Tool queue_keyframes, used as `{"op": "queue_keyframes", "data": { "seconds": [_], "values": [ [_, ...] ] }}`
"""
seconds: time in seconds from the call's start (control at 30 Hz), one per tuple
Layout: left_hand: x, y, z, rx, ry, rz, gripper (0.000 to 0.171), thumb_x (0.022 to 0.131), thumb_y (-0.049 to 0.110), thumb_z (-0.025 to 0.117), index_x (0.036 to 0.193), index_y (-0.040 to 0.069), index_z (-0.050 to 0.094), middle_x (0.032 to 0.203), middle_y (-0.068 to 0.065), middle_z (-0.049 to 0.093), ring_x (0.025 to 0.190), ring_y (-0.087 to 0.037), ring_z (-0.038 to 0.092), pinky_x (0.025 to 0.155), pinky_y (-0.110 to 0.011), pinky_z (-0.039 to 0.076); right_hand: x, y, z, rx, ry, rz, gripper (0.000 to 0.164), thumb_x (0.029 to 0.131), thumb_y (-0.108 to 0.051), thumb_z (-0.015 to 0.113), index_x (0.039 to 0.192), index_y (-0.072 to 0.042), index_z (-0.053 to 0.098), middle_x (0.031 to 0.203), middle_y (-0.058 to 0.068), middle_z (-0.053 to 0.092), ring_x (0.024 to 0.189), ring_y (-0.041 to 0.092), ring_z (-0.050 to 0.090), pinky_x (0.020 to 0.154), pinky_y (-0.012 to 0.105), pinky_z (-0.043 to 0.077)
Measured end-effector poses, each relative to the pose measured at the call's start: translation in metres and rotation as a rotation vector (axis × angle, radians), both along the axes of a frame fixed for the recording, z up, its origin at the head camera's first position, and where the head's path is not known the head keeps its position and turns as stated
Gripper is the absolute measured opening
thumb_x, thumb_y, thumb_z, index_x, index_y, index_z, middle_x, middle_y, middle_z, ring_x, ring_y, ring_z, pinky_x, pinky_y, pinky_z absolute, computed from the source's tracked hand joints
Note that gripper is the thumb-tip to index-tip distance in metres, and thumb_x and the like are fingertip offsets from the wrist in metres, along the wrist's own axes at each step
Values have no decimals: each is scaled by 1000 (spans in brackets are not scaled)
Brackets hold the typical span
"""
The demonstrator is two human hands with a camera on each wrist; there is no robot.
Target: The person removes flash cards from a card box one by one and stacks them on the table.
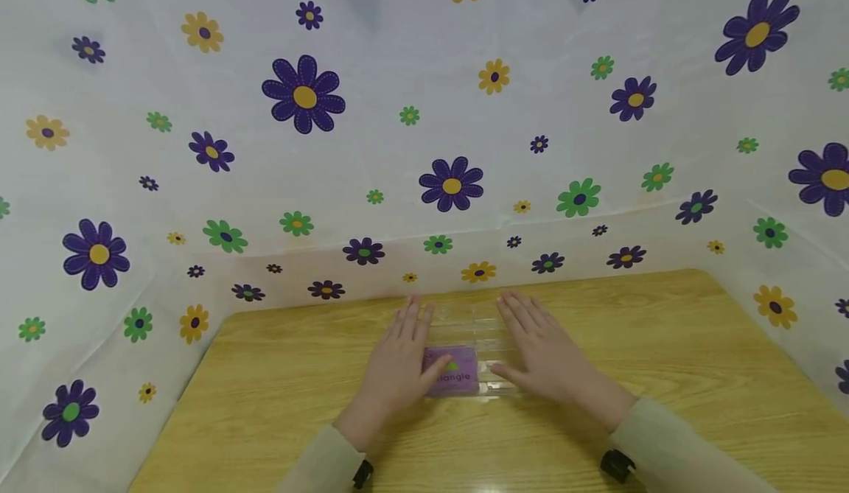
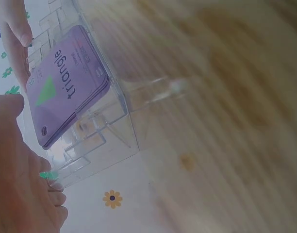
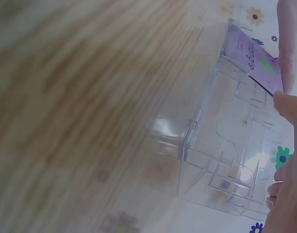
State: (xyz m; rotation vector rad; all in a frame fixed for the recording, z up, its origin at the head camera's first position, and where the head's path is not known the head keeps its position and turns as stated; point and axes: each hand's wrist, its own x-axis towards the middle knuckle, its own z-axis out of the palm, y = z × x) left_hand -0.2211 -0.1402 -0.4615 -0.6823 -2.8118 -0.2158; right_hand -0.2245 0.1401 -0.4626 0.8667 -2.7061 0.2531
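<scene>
A clear plastic card holder (image 1: 492,387) with stepped compartments stands on the table between both hands. Purple cards (image 1: 468,360) sit in its front left compartment; the wrist views show them as a small stack, the top one printed with "triangle" and a green triangle. My left hand (image 1: 398,366) lies along the holder's left side with straight fingers, its thumb reaching over the front card. Along the right side is my right hand (image 1: 549,357), fingers extended and thumb toward the front right compartment. In the left wrist view the holder's clear wall (image 2: 117,155) shows beside the left fingers.
The wood-grain table (image 1: 285,397) spreads around the holder. A white sheet with printed flowers (image 1: 371,147) rises behind the table and along both sides. Each wrist carries a black strap device (image 1: 617,466) by a light sleeve (image 1: 683,441).
</scene>
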Motion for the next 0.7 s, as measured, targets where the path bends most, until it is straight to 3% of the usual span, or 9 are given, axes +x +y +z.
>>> {"op": "queue_keyframes", "data": {
  "seconds": [0.7],
  "values": [
    [14, -12, 5, -11, -3, 33, 89, 104, 57, 55, 166, -1, 26, 174, -26, 21, 163, -41, 22, 132, -53, 24, -1, -15, 1, 83, 56, 57, 109, 91, -64, 73, 164, 4, 29, 171, 23, 31, 160, 40, 30, 131, 55, 25]
  ]
}}
